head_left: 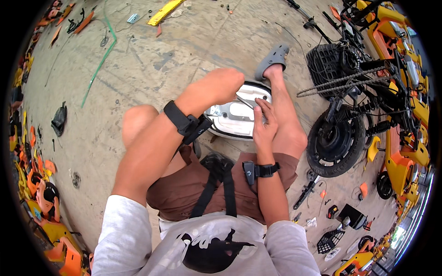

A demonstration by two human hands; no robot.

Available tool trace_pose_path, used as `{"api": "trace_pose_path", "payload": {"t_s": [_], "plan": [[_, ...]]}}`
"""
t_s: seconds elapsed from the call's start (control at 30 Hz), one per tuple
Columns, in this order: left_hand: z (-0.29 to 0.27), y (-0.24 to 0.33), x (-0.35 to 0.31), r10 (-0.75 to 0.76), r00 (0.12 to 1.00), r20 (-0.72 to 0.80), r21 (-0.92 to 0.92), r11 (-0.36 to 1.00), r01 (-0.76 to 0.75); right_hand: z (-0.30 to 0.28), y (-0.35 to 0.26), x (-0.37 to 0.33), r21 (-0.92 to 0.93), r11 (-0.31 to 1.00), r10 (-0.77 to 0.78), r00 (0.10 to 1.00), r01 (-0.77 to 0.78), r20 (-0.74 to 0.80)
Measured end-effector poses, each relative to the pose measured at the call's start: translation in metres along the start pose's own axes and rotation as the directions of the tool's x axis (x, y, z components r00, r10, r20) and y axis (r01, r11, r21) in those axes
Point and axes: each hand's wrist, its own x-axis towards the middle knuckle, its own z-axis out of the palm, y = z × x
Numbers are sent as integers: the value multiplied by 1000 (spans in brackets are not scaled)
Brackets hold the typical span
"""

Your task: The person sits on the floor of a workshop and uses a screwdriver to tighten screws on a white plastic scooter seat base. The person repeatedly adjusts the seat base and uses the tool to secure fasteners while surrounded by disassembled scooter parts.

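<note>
Head view, read as a clock with twelve at the top edge: a white, dark-rimmed shell [235,121] lies just off the centre toward one o'clock, between the person's bent legs. Its pale face, with small dark spots and raised contours, is turned up.

Left hand [222,84] sits at twelve o'clock, over the shell's ten-to-eleven edge, curled into a fist around one end of a slim metal rod [245,102] (whatever handle it has is hidden in the palm). The rod slants across the shell toward four o'clock and reaches the fingers of the right hand [265,123], which is at the shell's three-to-four side. Those fingers are bent close to the rod's far end; whether they pinch it or merely steady the shell, I cannot tell. Each wrist wears a black strap with a small box.

Around them, a grey clog [276,60] on the right foot shows at one o'clock. At three o'clock stands a black-tyred wheel [335,158], with a black basket [322,62] near it toward two. On the concrete floor [184,55], a green strip [97,71] runs at ten, a yellow strip [164,12] lies at eleven, and a crumpled black bag [59,119] at nine.
</note>
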Motion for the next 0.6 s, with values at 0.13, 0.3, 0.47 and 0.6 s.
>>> {"api": "trace_pose_path", "payload": {"t_s": [0.13, 0.3, 0.47, 0.6], "plan": [[1, 1, 0, 10, 999, -34, 34, 999, -8, 3, 8, -1, 260, 945, 211, 977, -196, -29], [3, 8, 1, 24, 998, -58, 92, 996, -19, 2, 21, 1, 322, 917, 266, 962, -236, -52], [4, 16, 1, 35, 997, -73, 113, 993, -27, 1, 24, 3, 297, 925, 267, 961, -237, -65], [10, 17, 0, 22, 996, -81, 142, 990, -10, 4, 32, 1, 329, 914, 278, 957, -239, -77]]}}
